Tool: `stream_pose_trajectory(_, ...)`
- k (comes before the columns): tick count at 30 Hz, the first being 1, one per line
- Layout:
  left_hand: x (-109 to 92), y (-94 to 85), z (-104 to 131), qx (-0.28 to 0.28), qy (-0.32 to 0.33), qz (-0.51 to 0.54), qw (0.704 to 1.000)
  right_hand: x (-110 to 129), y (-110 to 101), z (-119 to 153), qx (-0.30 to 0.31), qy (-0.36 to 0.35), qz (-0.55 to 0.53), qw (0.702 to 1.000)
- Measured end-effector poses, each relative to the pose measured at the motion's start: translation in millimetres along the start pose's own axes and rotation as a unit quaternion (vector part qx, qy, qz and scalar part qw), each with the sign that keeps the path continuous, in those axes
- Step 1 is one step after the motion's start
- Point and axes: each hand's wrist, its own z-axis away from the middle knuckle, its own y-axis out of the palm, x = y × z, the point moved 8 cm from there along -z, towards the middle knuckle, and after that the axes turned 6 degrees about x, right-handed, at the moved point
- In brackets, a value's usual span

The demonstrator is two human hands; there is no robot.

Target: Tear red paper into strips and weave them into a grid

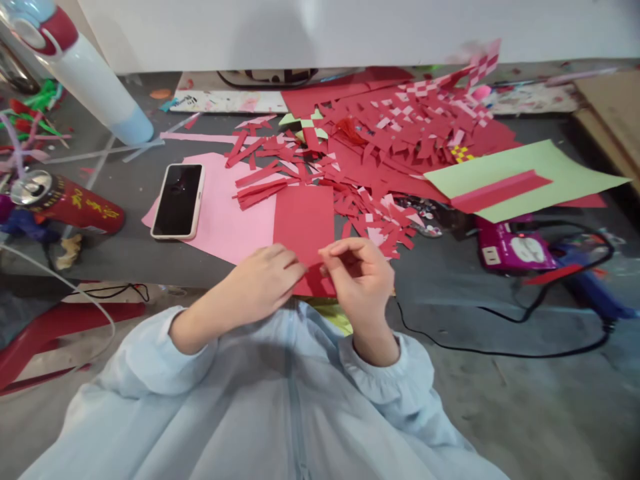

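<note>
Red paper point(303, 217) here, and our left hand point(263, 280) curls near it, grip unclear; our right hand point(365, 273) pinches, on what we can't tell.

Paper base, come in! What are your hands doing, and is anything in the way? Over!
Left hand by red sheet, grip hidden. Right hand pinched over it, contents unclear. Red scraps crowd its right side. Over.

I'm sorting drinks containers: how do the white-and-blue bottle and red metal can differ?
The bottle is white and pale blue; the can is red with yellow writing. The bottle is taller, with a dark red lid; the can has a metal top. Both are roughly cylindrical.
</note>
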Motion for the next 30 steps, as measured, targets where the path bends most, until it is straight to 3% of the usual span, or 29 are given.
stream_pose_trajectory(5, -24.0, 18.9, -4.7, -0.014, 0.008, -0.012, 1.0, 11.3, -30.2, 0.1, -0.067, -0.014, -0.05, 0.996)
stream_pose_trajectory(12, -31.7, 19.1, -3.1, -0.082, -0.01, -0.078, 0.994, 5.0, -44.8, 8.0, -0.083, 0.035, 0.01, 0.996)
stream_pose_trajectory(23, -23.0, 18.8, 11.2, -0.156, -0.055, -0.042, 0.985, -12.8, -38.8, 23.7, 0.023, 0.124, 0.134, 0.983)
stream_pose_trajectory(26, -28.9, 16.3, 15.9, -0.201, -0.063, -0.04, 0.977, -11.9, -34.4, 25.7, 0.041, 0.143, 0.144, 0.978)
stream_pose_trajectory(30, -46.8, 14.1, 17.2, -0.216, -0.032, -0.071, 0.973, -6.7, -29.7, 23.1, 0.044, 0.142, 0.184, 0.972)
